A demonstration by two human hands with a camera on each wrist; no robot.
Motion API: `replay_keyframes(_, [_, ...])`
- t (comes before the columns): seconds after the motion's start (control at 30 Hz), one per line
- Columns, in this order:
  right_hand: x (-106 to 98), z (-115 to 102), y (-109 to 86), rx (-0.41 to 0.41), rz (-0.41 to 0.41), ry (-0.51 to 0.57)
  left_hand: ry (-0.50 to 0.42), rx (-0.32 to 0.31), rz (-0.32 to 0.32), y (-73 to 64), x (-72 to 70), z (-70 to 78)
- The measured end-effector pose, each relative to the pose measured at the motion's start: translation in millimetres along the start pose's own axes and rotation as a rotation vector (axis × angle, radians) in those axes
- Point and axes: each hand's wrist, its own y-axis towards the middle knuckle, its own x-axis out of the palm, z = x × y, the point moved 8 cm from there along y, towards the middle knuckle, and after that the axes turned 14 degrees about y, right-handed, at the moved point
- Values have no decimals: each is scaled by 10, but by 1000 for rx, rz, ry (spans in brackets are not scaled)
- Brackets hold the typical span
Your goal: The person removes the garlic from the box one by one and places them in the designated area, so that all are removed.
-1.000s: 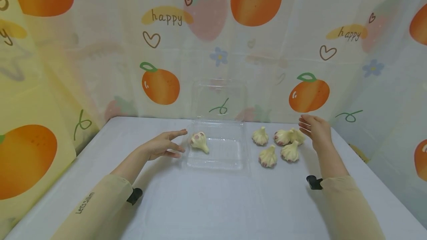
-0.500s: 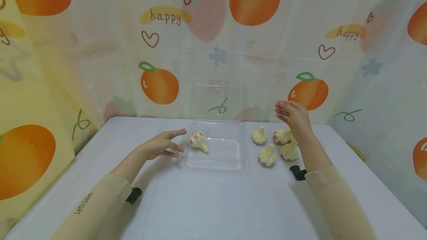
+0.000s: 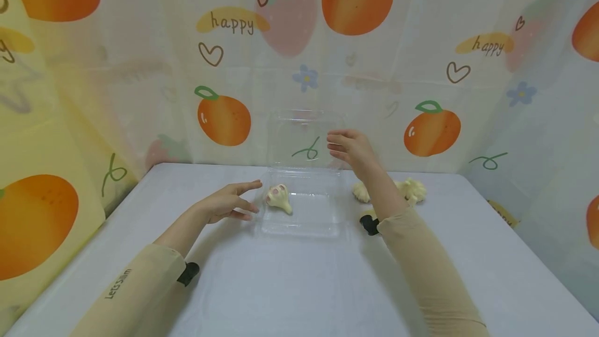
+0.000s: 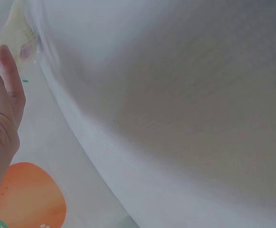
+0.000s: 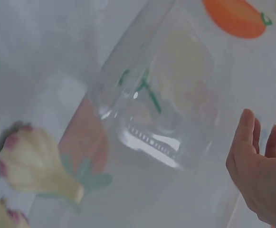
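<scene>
A clear plastic clamshell box (image 3: 299, 232) stands at mid-table, its see-through lid (image 3: 306, 117) raised upright at the back. Inside, at the left, lies a garlic bulb (image 3: 279, 199). My left hand (image 3: 226, 204) is just left of the box, fingers spread and holding nothing; in the left wrist view its fingertips (image 4: 4, 54) overlap the bulb. My right hand (image 3: 353, 151) is raised at the lid's right edge, fingers extended. The right wrist view shows that hand (image 5: 259, 173) bare, a little apart from the lid (image 5: 176, 137).
Several more garlic bulbs (image 3: 414, 191) lie right of the box, partly hidden behind my right forearm. A bulb (image 5: 35, 159) shows large in the right wrist view. A fruit-print curtain (image 3: 154, 77) hangs behind the white table (image 3: 262, 285).
My right hand has swung left from beyond the loose garlic bulbs, over them, to the lid's right edge. The left hand and the box have stayed put.
</scene>
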Motion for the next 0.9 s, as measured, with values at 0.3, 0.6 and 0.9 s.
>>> replay_keyframes(0.3, [547, 333, 118, 169, -56, 42, 3, 0, 3, -6, -7, 3])
replay_keyframes(0.6, [885, 747, 56, 301, -3, -27, -3, -8, 3, 8, 4, -7])
replay_keyframes(0.9, [935, 1029, 40, 235, 5, -171, 2, 2, 1, 2, 1, -3])
